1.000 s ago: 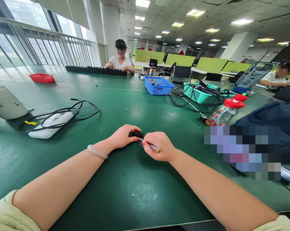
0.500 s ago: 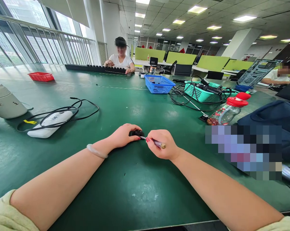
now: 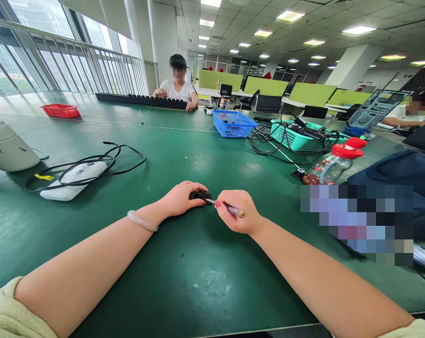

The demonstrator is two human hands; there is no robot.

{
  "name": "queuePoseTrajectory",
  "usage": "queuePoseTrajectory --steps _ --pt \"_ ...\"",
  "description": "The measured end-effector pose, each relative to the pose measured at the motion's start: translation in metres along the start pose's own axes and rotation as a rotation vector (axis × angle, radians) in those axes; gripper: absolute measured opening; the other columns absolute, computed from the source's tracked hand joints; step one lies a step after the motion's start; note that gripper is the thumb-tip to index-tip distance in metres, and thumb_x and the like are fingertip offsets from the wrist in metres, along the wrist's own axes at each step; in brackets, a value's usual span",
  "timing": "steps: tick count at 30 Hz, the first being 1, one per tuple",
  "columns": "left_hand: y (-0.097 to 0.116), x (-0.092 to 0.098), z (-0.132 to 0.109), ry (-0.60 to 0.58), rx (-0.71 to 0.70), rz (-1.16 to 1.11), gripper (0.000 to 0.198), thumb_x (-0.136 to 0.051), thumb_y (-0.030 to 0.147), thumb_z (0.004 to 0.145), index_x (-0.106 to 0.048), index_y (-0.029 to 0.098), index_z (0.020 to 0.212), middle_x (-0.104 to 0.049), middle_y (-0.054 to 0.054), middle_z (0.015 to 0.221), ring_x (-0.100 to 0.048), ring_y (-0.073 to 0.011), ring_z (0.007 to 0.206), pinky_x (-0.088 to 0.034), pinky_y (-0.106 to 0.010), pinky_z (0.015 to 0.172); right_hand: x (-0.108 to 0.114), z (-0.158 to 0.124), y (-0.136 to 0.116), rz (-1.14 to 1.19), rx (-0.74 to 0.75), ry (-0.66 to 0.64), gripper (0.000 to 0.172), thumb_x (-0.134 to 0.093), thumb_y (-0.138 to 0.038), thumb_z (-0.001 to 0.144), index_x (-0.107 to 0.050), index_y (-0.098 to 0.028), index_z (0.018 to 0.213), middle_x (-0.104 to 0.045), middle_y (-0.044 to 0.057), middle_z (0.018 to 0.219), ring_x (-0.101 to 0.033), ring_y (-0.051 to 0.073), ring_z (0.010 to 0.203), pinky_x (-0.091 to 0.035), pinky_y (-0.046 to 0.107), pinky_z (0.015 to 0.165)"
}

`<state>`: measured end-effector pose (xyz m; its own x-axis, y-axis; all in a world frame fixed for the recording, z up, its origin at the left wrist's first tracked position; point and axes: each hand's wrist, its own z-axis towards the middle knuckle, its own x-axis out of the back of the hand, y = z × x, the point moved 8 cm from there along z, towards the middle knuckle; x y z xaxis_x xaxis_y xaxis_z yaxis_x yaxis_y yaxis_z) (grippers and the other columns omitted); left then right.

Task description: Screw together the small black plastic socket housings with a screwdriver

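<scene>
While left hand [image 3: 180,199] pinches black part [image 3: 200,195], right hand [image 3: 242,201], curled, grips slim tool [image 3: 235,211], forearms [image 3: 88,265] angled inward.

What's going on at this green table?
One person's left hand holds a small black part at the green table, while the right hand grips a slim, screwdriver-like tool pointed at that part. Across the table, a co-worker is at a long black bar.
</scene>
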<state>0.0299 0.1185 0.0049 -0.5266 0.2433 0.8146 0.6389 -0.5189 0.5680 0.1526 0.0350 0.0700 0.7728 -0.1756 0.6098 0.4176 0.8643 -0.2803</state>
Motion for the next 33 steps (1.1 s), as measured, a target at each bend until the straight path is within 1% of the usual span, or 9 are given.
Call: queuePoseTrajectory --steps 2,6,8,13,16,20,25,29,33 --pt "0.000 0.000 0.000 0.002 -0.005 0.005 0.037 -0.061 0.045 0.081 -0.064 0.028 0.114 -0.068 -0.002 0.115 -0.058 -0.0239 0.111 -0.047 -0.038 0.099 -0.004 0.000 -0.002 -0.020 0.025 -0.030 0.020 -0.043 -0.018 0.086 -0.042 -0.023 0.067 -0.049 -0.004 0.056 -0.040 0.010 0.047 -0.035 0.024 0.050" --pt "0.000 -0.001 0.000 -0.001 -0.010 0.015 0.036 -0.060 0.039 0.081 -0.064 0.026 0.115 -0.068 -0.003 0.116 -0.057 -0.0239 0.112 -0.047 -0.039 0.101 -0.016 -0.001 -0.010 -0.090 0.122 -0.095 0.019 -0.045 -0.018 0.085 -0.041 -0.023 0.066 -0.050 -0.004 0.056 -0.040 0.011 0.048 -0.034 0.025 0.050" --pt "0.000 -0.001 0.000 -0.004 -0.013 0.016 0.036 -0.060 0.038 0.081 -0.064 0.027 0.115 -0.068 -0.003 0.117 -0.056 -0.0239 0.114 -0.046 -0.039 0.101 -0.018 -0.001 -0.010 -0.105 0.131 -0.100 0.019 -0.046 -0.018 0.084 -0.042 -0.023 0.066 -0.050 -0.004 0.055 -0.040 0.011 0.048 -0.033 0.025 0.050" --pt "-0.001 0.000 0.000 0.013 -0.013 0.015 0.038 -0.061 0.046 0.081 -0.064 0.027 0.114 -0.068 -0.003 0.115 -0.058 -0.0240 0.111 -0.048 -0.038 0.099 -0.005 0.000 -0.004 -0.023 0.040 -0.017 0.019 -0.045 -0.017 0.085 -0.044 -0.023 0.067 -0.050 -0.004 0.055 -0.041 0.010 0.047 -0.036 0.025 0.051" --pt "-0.001 0.000 0.000 0.006 0.002 0.006 0.038 -0.062 0.047 0.080 -0.064 0.027 0.113 -0.069 -0.003 0.114 -0.058 -0.0237 0.111 -0.048 -0.037 0.098 0.002 -0.002 0.000 0.007 -0.004 0.018 0.020 -0.044 -0.018 0.086 -0.044 -0.023 0.066 -0.049 -0.003 0.055 -0.041 0.010 0.047 -0.035 0.025 0.050" --pt "0.000 0.001 0.000 0.004 0.007 -0.003 0.037 -0.063 0.047 0.080 -0.065 0.028 0.113 -0.069 -0.002 0.114 -0.058 -0.0236 0.111 -0.048 -0.037 0.098 0.001 -0.002 0.004 0.038 -0.019 0.004 0.021 -0.044 -0.018 0.086 -0.045 -0.023 0.066 -0.051 -0.003 0.055 -0.042 0.010 0.047 -0.037 0.025 0.050" --pt "-0.001 0.000 -0.001 0.001 0.012 -0.003 0.038 -0.061 0.048 0.080 -0.065 0.028 0.113 -0.069 -0.002 0.114 -0.058 -0.0240 0.111 -0.048 -0.038 0.098 -0.002 -0.003 0.007 0.015 -0.051 -0.021 0.022 -0.043 -0.021 0.086 -0.044 -0.023 0.064 -0.051 -0.003 0.053 -0.043 0.011 0.046 -0.037 0.025 0.050" --pt "0.000 0.000 0.000 0.003 0.003 -0.008 0.040 -0.061 0.049 0.080 -0.064 0.028 0.114 -0.068 -0.003 0.114 -0.057 -0.0243 0.112 -0.048 -0.038 0.098 -0.002 -0.003 0.005 0.006 -0.035 -0.018 0.021 -0.043 -0.020 0.086 -0.044 -0.023 0.065 -0.050 -0.003 0.053 -0.041 0.011 0.046 -0.036 0.025 0.049" --pt "-0.002 0.000 0.000 -0.001 0.021 -0.007 0.037 -0.063 0.046 0.080 -0.065 0.029 0.113 -0.069 -0.002 0.114 -0.058 -0.0239 0.111 -0.047 -0.038 0.098 0.000 -0.002 0.004 -0.008 -0.023 -0.010 0.021 -0.043 -0.020 0.086 -0.044 -0.023 0.065 -0.050 -0.003 0.053 -0.041 0.011 0.046 -0.036 0.026 0.049"
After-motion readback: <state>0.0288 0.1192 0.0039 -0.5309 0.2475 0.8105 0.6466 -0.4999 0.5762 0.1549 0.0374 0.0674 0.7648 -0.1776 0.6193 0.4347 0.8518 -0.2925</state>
